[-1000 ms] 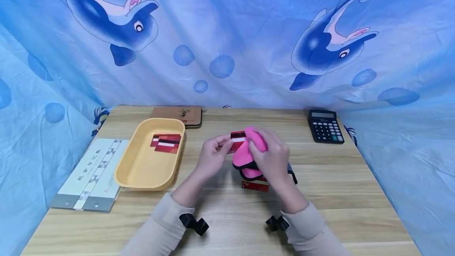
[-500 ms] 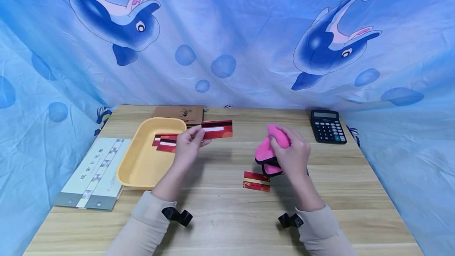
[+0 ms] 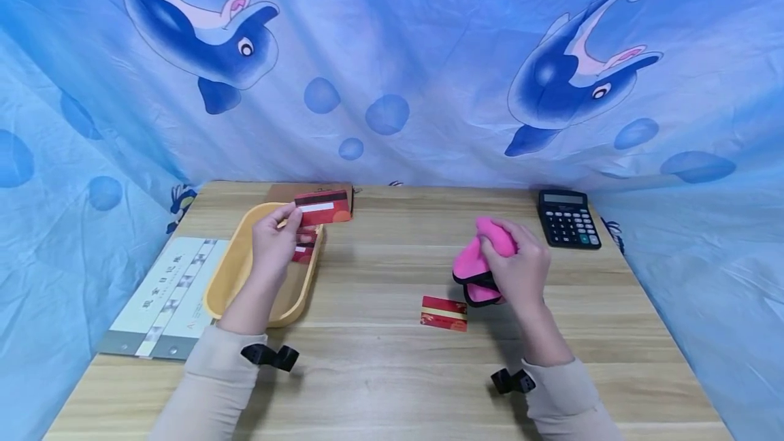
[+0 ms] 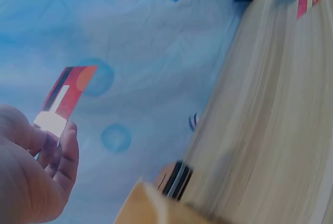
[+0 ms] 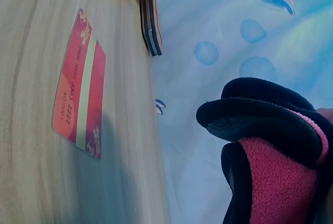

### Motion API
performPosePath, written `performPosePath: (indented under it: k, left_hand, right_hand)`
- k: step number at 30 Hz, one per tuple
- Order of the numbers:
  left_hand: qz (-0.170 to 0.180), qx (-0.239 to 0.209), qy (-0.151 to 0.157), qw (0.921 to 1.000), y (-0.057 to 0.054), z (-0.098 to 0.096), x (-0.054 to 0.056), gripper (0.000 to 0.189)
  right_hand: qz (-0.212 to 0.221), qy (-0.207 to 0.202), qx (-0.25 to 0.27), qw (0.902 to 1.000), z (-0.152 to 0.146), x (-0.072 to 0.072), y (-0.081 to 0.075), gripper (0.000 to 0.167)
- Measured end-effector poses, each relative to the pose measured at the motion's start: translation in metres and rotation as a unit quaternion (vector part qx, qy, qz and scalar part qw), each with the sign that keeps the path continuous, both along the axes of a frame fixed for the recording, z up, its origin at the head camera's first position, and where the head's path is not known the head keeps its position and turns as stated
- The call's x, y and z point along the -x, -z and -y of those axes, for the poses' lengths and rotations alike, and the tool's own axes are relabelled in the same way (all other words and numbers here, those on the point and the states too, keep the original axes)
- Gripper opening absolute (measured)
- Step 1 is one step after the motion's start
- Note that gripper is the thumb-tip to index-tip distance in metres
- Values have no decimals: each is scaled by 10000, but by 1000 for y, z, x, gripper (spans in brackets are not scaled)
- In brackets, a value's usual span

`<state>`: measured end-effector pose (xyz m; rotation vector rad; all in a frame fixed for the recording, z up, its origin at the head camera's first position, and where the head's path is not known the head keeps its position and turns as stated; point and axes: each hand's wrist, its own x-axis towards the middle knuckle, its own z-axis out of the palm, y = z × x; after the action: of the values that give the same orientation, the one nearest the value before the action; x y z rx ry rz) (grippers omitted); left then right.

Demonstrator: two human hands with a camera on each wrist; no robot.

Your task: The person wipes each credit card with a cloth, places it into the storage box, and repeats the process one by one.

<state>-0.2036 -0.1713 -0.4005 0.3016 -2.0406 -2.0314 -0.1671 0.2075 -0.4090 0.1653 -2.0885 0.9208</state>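
Observation:
Between thumb and fingers of my left hand [image 3: 273,240] is a red bank card [image 3: 324,208], its black stripe and white strip showing. I hold it above the far right rim of a yellow plastic tray [image 3: 294,315]. Inside the tray lie red cards [image 3: 304,252], partly hidden by the hand. My right hand [image 3: 523,267] grips a folded pink fleecy cloth item [image 3: 470,260] with black edging; its exact kind cannot be told. Below and left of it, another red card [image 3: 444,314] with a pale yellow band lies flat on the table.
A pale ledger book [image 3: 162,295] lies at the left, beside the tray. Behind the tray is a brown notebook [image 3: 278,190], mostly covered. A black calculator [image 3: 568,218] sits at the table's far right. A blue dolphin-print curtain [image 3: 392,53] hangs behind the wooden table [image 3: 380,373].
My left hand has drawn the card away from the pink cloth and carried it left to the tray. My right hand has shifted right with the cloth, uncovering the card on the table.

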Motion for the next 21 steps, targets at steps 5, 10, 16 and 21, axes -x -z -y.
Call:
performPosePath:
  k: [5,10,16,21]
  left_hand:
    - [67,-126,-95,9999,2,24,6,34]
    - [423,44,-244,9988,11,50,12,36]
    - [805,571,-164,9950,26,72,16,40]
    - [1097,938,356,9889,41,83,17,42]
  right_hand:
    - [24,19,17,10000,-4,0,3,32]
    - [44,39,37,10000,-6,1,4,32]
    - [147,72,93,9998,-8,1,6,31]
    - [210,56,116,9997,-8,1,8,32]
